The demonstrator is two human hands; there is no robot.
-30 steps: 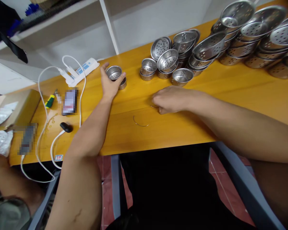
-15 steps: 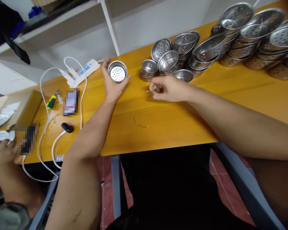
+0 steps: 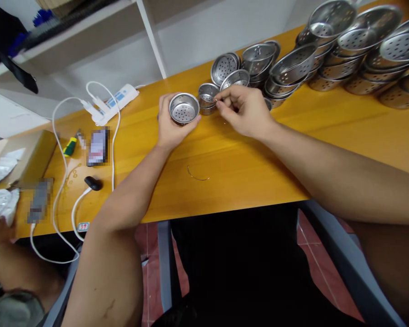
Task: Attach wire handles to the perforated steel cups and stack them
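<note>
So the cup is to the right of the strip, in the left hand: fingers curled round the wall on the strip side, thumb across from them. Imo that's a decent hold; stay low so the rim and holes are clear, and don't squeeze too hard. Mouth faces up, tipped a bit toward the wearer. It's squat and round, so no real long axis; the centre line looks near upright.

Right hand is further right of the strip, thumb and index pinched on what looks like a thin wire. Mostly hidden, can't tell which way it points. I'd pinch near one end so it doesn't twist.

Loose wire: right of the strip, nearer the wearer, roughly left-to-right, bowing toward them.
</note>
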